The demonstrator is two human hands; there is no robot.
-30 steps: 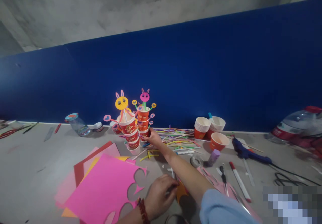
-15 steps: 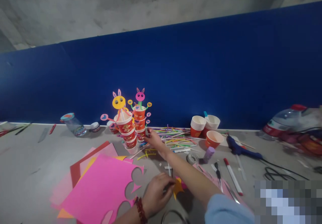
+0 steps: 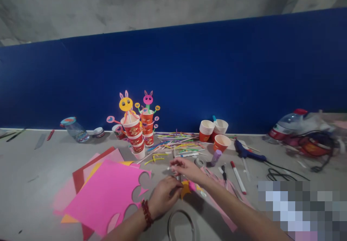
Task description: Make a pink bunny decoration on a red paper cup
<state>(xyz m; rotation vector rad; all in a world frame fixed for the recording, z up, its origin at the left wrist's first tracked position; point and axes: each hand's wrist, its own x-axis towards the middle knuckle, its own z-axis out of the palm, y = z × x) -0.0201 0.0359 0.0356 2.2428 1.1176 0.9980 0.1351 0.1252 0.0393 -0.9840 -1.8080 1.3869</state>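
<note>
My left hand (image 3: pixel 166 194), with a dark red bead bracelet (image 3: pixel 146 214) at the wrist, is closed in a pinch over the table. At its fingertips is a cut piece of orange paper (image 3: pixel 185 189), with a bit of pink paper (image 3: pixel 192 185) beside it. My right hand (image 3: pixel 187 168) is just beyond, its fingers curled together above a thin grey stick-like thing (image 3: pixel 174 155); whether it holds anything is hidden. Two rabbit-headed figures, a yellow-headed one (image 3: pixel 133 129) and a pink-headed one (image 3: pixel 148 118), stand behind, built from stacked red paper cups.
Pink paper sheets (image 3: pixel 100 194) with round cutouts lie left. Several coloured sticks (image 3: pixel 179 147) are spread behind my hands. Paper cups (image 3: pixel 206 130), a glue gun (image 3: pixel 249 152), a red-capped marker (image 3: pixel 238 177) and a bottle (image 3: pixel 287 127) are right. A metal ring (image 3: pixel 169 226) lies in front.
My right hand has drawn back from the pink-headed cup figure to beside my left hand. My left hand keeps its pinch at the orange paper. The view has shifted slightly.
</note>
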